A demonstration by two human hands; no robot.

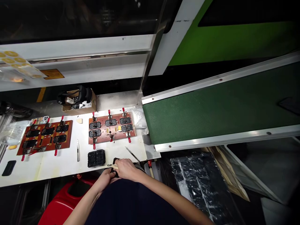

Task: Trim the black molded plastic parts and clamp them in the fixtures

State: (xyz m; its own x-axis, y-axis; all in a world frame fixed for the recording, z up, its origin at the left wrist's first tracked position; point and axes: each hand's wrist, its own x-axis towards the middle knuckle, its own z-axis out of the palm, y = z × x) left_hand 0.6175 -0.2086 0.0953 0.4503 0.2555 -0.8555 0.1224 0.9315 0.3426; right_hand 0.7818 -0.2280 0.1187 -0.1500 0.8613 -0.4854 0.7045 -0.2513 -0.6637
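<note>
My left hand [106, 178] is closed on a small black part [114, 161] at the table's front edge, close against my body. My right hand [125, 168] is closed over the same place, with a thin pale tool [112, 166] in its fingers; its tip points left. The hands touch or nearly touch and cover most of the black part. Just left of them lie two black plastic pieces [96, 158] side by side. Behind stands a reddish-brown fixture board [105, 137] with red-handled clamps and several black parts.
Another clamp board [67, 143] is at left. A utility knife [78, 150], a pen-like tool [132, 153] and a black piece [9, 168] lie on the white table [53, 167]. A cardboard box [93, 101] stands behind. The green conveyor [199, 109] extends right; a red stool [58, 203] is below.
</note>
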